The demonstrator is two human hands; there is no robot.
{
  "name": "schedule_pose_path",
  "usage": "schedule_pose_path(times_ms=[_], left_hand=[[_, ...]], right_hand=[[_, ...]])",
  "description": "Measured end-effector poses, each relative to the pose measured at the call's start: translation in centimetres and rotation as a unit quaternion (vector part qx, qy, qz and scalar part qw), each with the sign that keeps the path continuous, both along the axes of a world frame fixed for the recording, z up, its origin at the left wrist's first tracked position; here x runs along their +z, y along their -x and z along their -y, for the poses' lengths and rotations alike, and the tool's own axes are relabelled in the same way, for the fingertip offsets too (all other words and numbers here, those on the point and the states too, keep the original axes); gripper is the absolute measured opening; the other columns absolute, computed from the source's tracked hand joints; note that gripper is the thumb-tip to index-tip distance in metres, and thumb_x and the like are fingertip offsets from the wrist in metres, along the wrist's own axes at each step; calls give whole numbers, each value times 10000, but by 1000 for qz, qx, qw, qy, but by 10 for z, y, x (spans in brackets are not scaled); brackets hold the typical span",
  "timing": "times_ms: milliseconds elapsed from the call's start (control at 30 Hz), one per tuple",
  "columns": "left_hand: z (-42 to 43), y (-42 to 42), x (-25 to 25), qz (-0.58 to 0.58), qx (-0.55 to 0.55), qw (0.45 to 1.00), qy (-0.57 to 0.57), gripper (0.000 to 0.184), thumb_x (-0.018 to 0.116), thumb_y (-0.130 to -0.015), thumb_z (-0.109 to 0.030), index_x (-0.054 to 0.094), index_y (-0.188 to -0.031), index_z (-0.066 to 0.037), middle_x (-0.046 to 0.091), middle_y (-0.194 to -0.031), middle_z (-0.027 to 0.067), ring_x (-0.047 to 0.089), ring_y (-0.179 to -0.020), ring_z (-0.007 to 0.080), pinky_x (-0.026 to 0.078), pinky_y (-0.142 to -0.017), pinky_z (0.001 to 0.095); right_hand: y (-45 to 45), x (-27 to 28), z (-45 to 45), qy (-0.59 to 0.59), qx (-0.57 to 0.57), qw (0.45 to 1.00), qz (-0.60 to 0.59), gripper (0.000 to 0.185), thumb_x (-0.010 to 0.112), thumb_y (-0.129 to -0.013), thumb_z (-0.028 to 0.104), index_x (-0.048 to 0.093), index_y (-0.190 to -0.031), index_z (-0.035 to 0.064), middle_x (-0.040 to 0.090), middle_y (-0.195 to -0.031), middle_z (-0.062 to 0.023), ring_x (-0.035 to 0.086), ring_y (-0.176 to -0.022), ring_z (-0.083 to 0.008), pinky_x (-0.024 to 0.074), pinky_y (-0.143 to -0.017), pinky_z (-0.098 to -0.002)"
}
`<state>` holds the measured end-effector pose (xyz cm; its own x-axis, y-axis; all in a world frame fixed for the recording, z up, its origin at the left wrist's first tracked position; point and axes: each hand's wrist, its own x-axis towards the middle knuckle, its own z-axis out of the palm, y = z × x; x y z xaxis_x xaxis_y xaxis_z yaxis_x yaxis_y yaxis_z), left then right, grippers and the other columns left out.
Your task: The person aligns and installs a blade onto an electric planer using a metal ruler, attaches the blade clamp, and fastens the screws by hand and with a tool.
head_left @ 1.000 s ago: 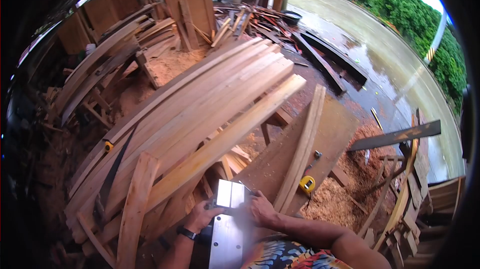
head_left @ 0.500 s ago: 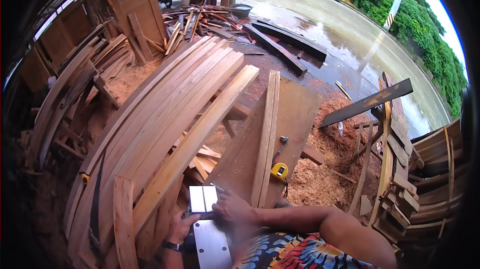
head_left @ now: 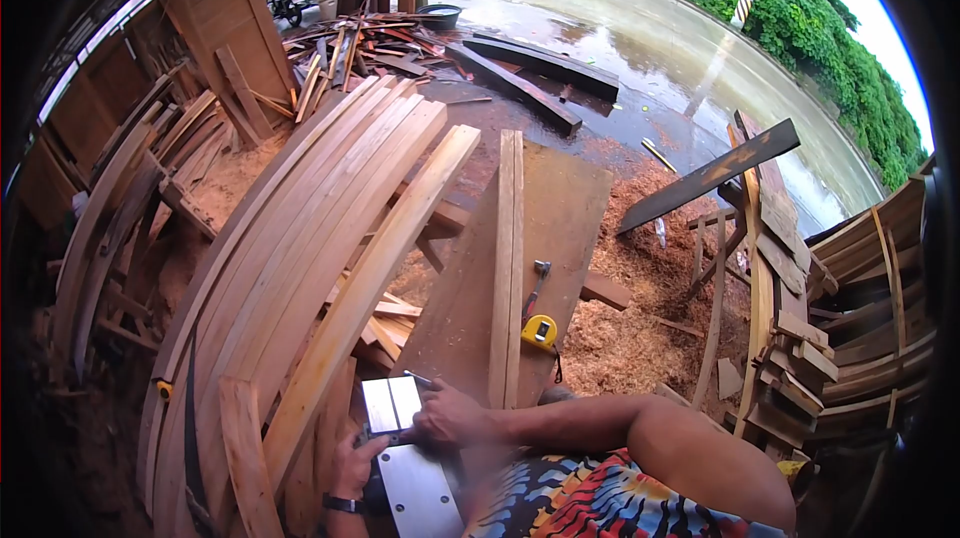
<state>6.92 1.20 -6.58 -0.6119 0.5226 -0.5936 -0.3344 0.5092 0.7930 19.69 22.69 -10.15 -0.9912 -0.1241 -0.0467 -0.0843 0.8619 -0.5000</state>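
Note:
An electric hand planer [head_left: 421,494] lies sole up in front of my body, its shiny flat metal plates facing me. My left hand [head_left: 352,468], with a dark wristband, grips the planer's side, thumb at the gap between the plates. On the other side, my right hand [head_left: 450,416] is closed beside the smaller front plate [head_left: 391,404]. A thin metal tool [head_left: 418,377] sticks out past its fingers; its kind is unclear. A yellow tape measure [head_left: 540,331] and a hammer [head_left: 537,283] rest on the board beyond my hands.
Long planed planks [head_left: 330,208] lie side by side on the left. Two narrow strips [head_left: 507,268] lie along the brown board [head_left: 570,188]. Wood shavings [head_left: 630,338] cover the ground at right, near stacked offcuts [head_left: 790,368]. A scrap pile [head_left: 390,43] stands farther back.
My view has turned slightly right, so the surroundings sit farther left. Both hands stay at the planer, with the right hand's fingers shifted only slightly.

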Motion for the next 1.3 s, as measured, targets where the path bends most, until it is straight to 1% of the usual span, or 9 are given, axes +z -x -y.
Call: schedule_pose_path(times_ms=[100, 300, 400, 567, 633, 733, 767, 833, 1300], left_hand=[[1, 0, -1, -1, 1, 1000, -13, 355, 803, -859, -220, 727, -1099, 30, 745, -959, 47, 688, -815, 129, 538, -770, 279], [-3, -2, 6, 13, 8, 1000, -10, 364, 801, -859, -221, 727, -1113, 30, 746, -965, 48, 686, -805, 125, 538, -760, 283], [-3, -1, 7, 17, 7, 1000, -19, 350, 796, -863, -213, 730, -1110, 27, 747, -967, 51, 686, -815, 127, 538, -769, 286], [4, 6, -13, -45, -28, 998, -41, 374, 816, -857, -196, 732, -1143, 31, 754, -998, 56, 684, -860, 143, 541, -802, 308], [13, 14, -39, -74, -31, 997, -16, 368, 806, -868, -260, 732, -1099, 16, 717, -912, 34, 635, -810, 137, 509, -738, 314], [4, 8, -12, -69, -47, 997, 6, 434, 810, -868, -320, 729, -1134, 14, 756, -979, 82, 695, -863, 153, 545, -787, 324], [5, 9, -12, -38, -45, 998, 16, 468, 815, -863, -324, 727, -1167, 21, 766, -1024, 93, 710, -877, 141, 552, -792, 297], [4, 6, -12, -15, -20, 1000, 6, 517, 824, -864, -309, 705, -1199, 66, 764, -1010, 93, 708, -864, 137, 555, -790, 275], [-2, 0, 3, -53, -23, 998, 19, 508, 655, -1032, -466, 737, -1118, 28, 740, -1012, 42, 660, -936, 104, 492, -862, 243]], right_hand=[[-4, 4, 4, 40, -44, 993, -106, 330, 544, -999, 310, 678, -807, 77, 678, -732, -135, 637, -869, -313, 405, -904, -450], [2, 12, 0, -36, 27, 998, 39, 246, 533, -1002, 301, 625, -856, 126, 655, -798, -68, 632, -891, -276, 417, -898, -456], [-3, 9, 6, -3, -44, 998, -53, 237, 544, -984, 285, 654, -836, 137, 670, -807, -70, 643, -921, -284, 427, -919, -470], [2, -7, 5, -78, -71, 985, -139, 269, 588, -865, 277, 767, -822, 81, 755, -954, -164, 702, -995, -301, 432, -1003, -536], [9, 12, -15, -79, -54, 993, 71, 243, 588, -871, 277, 776, -829, 128, 760, -912, -139, 719, -879, -280, 451, -934, -573], [-4, -8, -55, -17, -138, 987, -85, 197, 649, -863, 294, 759, -855, 131, 727, -833, -115, 705, -828, -333, 490, -815, -519], [-7, 10, -62, -55, -151, 986, 31, 145, 673, -835, 259, 746, -850, 134, 723, -900, -112, 692, -927, -325, 481, -840, -501], [-24, 2, -84, -54, -153, 984, -72, 104, 685, -819, 238, 735, -813, 147, 709, -927, -68, 654, -1002, -303, 455, -879, -462], [-40, -21, -60, -39, 107, 993, -24, 125, 664, -769, 240, 740, -715, 156, 694, -907, -32, 599, -1013, -253, 397, -1035, -447]])
